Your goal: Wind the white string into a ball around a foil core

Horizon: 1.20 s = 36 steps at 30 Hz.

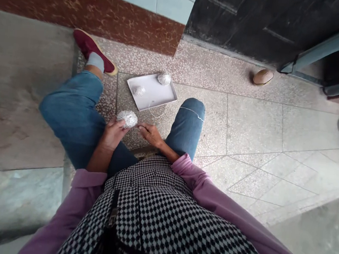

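My left hand [113,132] is closed around the lower side of a ball of white yarn [127,119], held in front of my body between my knees. Just to its right, my right hand [150,134] has its fingers pinched together close to the ball. What those fingertips grip is too small to make out, perhaps the strand. A thin white strand [189,109] lies across my right knee and loops by the tray. Beyond my hands, a shallow white tray [153,97] on the floor holds a larger yarn ball [164,78] and a smaller yarn ball [139,90].
A tiled wall with a red-brown marbled base [108,19] runs along the far side, beside a dark door [228,24]. A tan rounded object [262,77] lies on the speckled floor near the door. My red shoe [89,48] rests left of the tray.
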Tool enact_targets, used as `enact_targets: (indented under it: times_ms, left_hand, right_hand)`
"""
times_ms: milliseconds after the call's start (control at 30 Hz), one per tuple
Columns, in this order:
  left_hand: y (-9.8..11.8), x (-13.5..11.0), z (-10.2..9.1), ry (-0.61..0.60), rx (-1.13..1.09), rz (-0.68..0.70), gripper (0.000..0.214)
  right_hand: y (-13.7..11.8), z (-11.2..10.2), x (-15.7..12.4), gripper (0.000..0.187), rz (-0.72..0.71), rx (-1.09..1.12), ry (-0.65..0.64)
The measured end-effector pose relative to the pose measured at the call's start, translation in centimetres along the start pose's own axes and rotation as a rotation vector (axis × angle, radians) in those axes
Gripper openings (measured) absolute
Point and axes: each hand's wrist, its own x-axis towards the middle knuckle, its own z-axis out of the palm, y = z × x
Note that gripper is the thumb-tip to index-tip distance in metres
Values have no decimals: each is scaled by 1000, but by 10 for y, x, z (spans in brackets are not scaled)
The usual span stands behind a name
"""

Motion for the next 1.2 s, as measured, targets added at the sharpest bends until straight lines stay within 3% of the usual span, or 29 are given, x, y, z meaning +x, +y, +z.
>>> enact_targets:
  times_ms: [100,200,267,367,500,667,833,1033,1200]
  left_hand:
    - [-11,11,-6,43,79,18,62]
    - [-17,18,-9,58,204,16,72]
    - [-18,19,-9,53,259,0,78]
    - [-16,14,-6,-7,304,-46,77]
    - [-10,2,0,-148,289,-142,69]
    - [-5,-7,3,-205,213,-168,68]
    - [-5,-10,9,-178,103,-146,65]
    - [-3,-4,12,-35,76,-27,59]
    - [-5,5,8,71,295,-14,69]
  right_hand:
    - [-5,-3,-28,58,68,-87,-31]
    - [-21,-9,-34,52,58,-147,-137]
    - [-34,-21,-27,51,19,-162,-152]
    - [-49,-50,-8,48,-37,-192,-67]
    - [-49,-71,14,44,3,-197,36]
    - [-27,-46,10,57,93,-163,56]
    - [-19,-30,6,52,140,-142,83]
    - [-27,-15,-12,45,124,-174,-80]
    - [-37,-16,-27,40,19,-237,-177]
